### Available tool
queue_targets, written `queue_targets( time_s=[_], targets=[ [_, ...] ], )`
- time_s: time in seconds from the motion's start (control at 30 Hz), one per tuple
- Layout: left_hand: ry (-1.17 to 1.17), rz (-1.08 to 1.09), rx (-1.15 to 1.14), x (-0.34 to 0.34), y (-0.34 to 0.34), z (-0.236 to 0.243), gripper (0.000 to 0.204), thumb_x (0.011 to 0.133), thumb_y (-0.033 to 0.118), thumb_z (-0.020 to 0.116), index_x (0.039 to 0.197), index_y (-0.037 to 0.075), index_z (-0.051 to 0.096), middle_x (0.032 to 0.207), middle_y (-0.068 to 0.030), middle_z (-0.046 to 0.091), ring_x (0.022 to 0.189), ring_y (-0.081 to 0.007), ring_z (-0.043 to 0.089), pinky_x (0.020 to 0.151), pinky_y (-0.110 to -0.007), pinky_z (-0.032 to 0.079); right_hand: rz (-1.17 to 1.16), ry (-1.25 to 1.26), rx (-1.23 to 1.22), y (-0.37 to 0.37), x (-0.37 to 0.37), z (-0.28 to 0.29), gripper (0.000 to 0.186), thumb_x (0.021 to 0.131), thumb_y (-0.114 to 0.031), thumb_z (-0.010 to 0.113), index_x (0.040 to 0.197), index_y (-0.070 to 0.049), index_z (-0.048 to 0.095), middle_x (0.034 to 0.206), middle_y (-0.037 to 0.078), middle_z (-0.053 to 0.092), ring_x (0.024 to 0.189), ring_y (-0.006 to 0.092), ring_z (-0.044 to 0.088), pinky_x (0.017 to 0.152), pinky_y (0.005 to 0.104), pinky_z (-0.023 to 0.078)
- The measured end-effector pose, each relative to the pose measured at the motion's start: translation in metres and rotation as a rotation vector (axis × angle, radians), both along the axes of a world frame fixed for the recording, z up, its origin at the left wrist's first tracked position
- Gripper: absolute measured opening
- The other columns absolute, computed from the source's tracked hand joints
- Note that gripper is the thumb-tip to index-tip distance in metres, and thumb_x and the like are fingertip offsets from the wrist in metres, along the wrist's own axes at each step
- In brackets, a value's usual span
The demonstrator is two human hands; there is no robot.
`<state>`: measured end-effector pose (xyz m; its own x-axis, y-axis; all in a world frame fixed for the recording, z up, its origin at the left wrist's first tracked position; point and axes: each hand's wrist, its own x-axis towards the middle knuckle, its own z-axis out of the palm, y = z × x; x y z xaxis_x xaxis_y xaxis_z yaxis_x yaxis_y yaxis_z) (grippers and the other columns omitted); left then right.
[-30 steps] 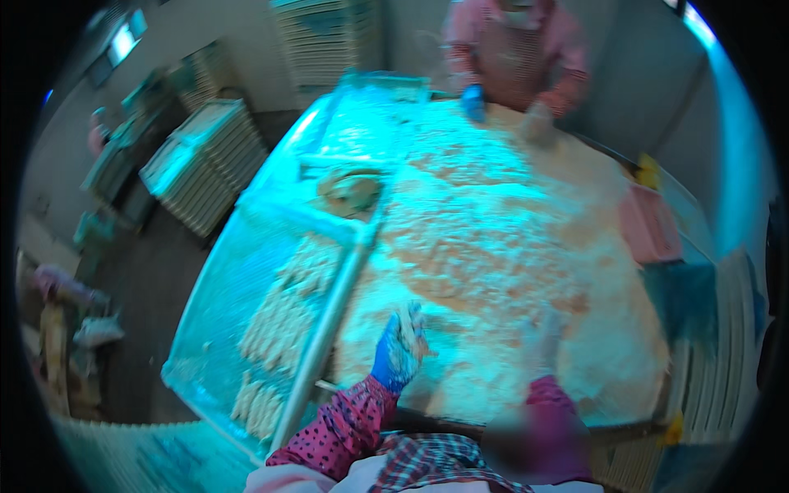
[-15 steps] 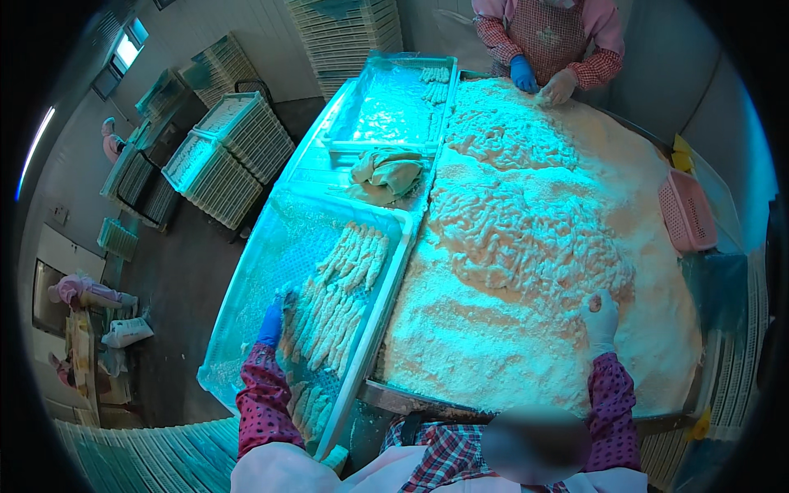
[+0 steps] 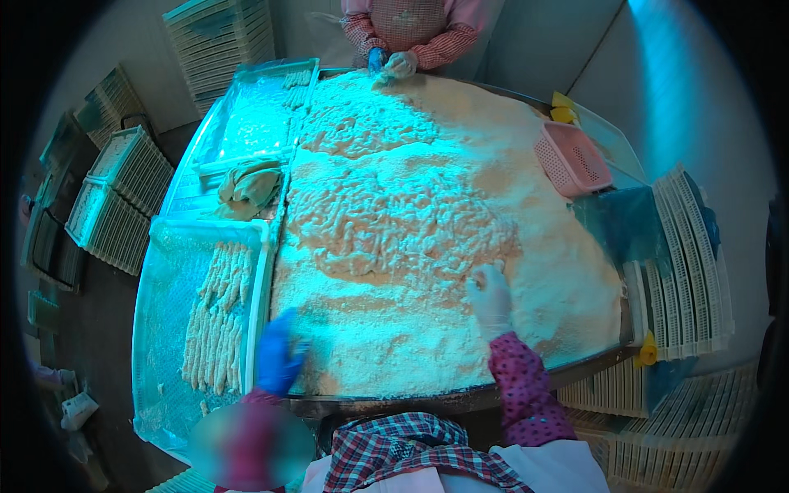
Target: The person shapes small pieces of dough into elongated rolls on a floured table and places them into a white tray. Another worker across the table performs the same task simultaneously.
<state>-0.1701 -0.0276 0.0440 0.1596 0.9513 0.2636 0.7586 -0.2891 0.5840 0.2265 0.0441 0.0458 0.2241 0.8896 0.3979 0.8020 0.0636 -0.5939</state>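
Observation:
My left hand (image 3: 278, 355), in a blue glove, hovers over the near left border of the powder-covered table (image 3: 370, 361), fingers apart with nothing in them. My right hand (image 3: 491, 302), in a whitish glove, is curled at the near right edge of a heap of coated strips (image 3: 394, 222). Its fingers are closed around something small that I cannot make out. Left of my left hand stands a light blue tray (image 3: 168, 329), where long coated strips (image 3: 215, 320) lie side by side in rows.
A crumpled cloth (image 3: 249, 187) lies between the near tray and a far tray (image 3: 256, 115). The pink basket (image 3: 573, 160) sits at the table's right edge. Across the table, a co-worker's gloved hands (image 3: 390, 64) work close together. Stacked trays (image 3: 123, 197) stand on the floor at left.
My left hand has left the strips in the tray and moved right, to the table's border. My right hand stays by the heap's near right edge. The view has swung to the right.

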Motion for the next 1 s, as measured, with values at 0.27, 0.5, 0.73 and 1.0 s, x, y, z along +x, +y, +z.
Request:
queue_targets(
  time_s=[0.27, 0.5, 0.73, 1.0],
  targets=[
    [0.069, -0.199, -0.031, 0.087, 0.010, -0.047, 0.044, 0.079, 0.022, 0.063, 0.119, 0.009, 0.053, 0.116, -0.0106, 0.056, 0.104, -0.0316, 0.052, 0.086, -0.041, 0.043, 0.229, -0.158, -0.130, 0.017, 0.022, -0.001, 0.021, 0.066, -0.009, 0.065, 0.085, -0.007, 0.056, 0.077, 0.010, 0.056, 0.078, 0.0286, 0.057, 0.073, 0.0397, 0.045],
    [0.048, -0.173, -0.035, 0.090, 0.009, -0.047, 0.037, 0.079, 0.022, 0.062, 0.114, 0.011, 0.057, 0.117, -0.0093, 0.056, 0.103, -0.0311, 0.053, 0.085, -0.042, 0.044, 0.298, -0.362, -0.181, 0.019, 0.020, 0.012, 0.023, 0.065, -0.010, 0.067, 0.086, -0.008, 0.059, 0.074, 0.008, 0.056, 0.078, 0.0277, 0.057, 0.072, 0.0397, 0.046],
    [0.013, 0.006, 0.029, 0.085, 0.007, -0.052, 0.046, 0.078, 0.017, 0.064, 0.120, 0.007, 0.052, 0.121, -0.0151, 0.052, 0.109, -0.0338, 0.050, 0.090, -0.042, 0.042, 0.612, 0.310, -0.058, -0.013, -0.030, 0.075, 0.021, 0.065, -0.010, 0.070, 0.082, -0.010, 0.058, 0.082, 0.005, 0.058, 0.086, 0.0228, 0.057, 0.076, 0.0363, 0.046],
    [0.220, -0.490, 0.004, 0.125, 0.000, -0.002, 0.085, 0.068, 0.042, 0.073, 0.136, 0.006, 0.034, 0.133, -0.0155, 0.042, 0.117, -0.0361, 0.043, 0.097, -0.044, 0.036, 0.771, -0.321, -0.289, -0.069, -0.008, 0.003, 0.077, 0.060, -0.034, 0.078, 0.124, -0.007, 0.044, 0.116, 0.014, 0.048, 0.110, 0.0300, 0.047, 0.094, 0.0429, 0.039]
  ],
)
